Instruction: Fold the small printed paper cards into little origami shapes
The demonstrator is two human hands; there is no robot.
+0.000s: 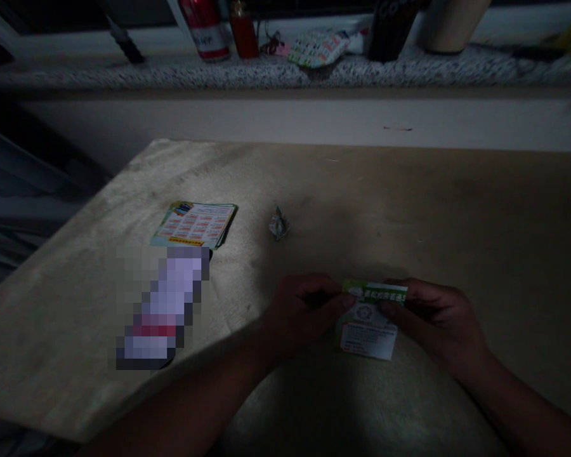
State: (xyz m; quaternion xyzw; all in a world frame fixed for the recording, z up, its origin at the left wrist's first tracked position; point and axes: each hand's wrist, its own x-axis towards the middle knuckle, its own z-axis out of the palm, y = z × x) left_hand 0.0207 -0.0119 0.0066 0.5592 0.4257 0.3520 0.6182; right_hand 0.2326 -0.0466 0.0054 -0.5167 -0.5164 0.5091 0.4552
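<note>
Between both hands is a printed paper leaflet [368,339] with a green band along its top and small text below. My left hand [309,311] pinches its upper left side between thumb and fingers. At the upper right, my right hand [440,317] grips the same leaflet, thumb on the front. The fingers behind the paper are hidden. Left of my hands lies a stack of similar printed sheets [195,225] on the table. A small folded paper piece [278,223] stands beyond my left hand.
A pixelated, phone-like object [166,304] lies left on the table [457,209]. On the granite sill [266,76] behind stand a red can [207,32], an orange-red bottle [244,32], a crumpled printed paper [321,49], a dark can [393,28] and a beige container [454,25].
</note>
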